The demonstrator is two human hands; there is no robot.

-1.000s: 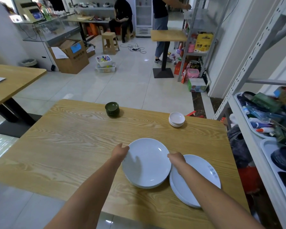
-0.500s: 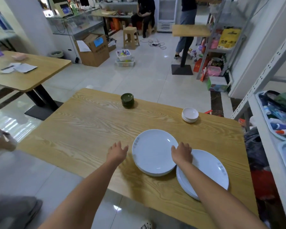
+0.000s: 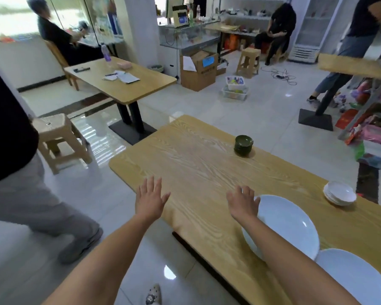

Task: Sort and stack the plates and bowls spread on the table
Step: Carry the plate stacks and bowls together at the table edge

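Note:
A stack of large white plates (image 3: 290, 225) lies near the front edge of the wooden table (image 3: 202, 172). A second stack of white plates (image 3: 356, 276) sits at the lower right, partly cut off. Small white bowls (image 3: 340, 193) are stacked at the table's right edge. Dark green bowls (image 3: 243, 145) are stacked at the far side. My left hand (image 3: 150, 198) hovers over the table's near left corner, fingers spread, holding nothing. My right hand (image 3: 243, 202) is held flat just left of the nearer plate stack, also empty.
A person in grey trousers (image 3: 31, 194) stands close on the left beside a plastic stool (image 3: 57, 137). Another wooden table (image 3: 121, 82) stands beyond. Cardboard box (image 3: 199, 70), baskets and seated people are farther back. Shelving with goods runs along the right.
Both hands have let go of the plate stack and moved left with fingers spread. The view has swung left, so the plates now lie at the right.

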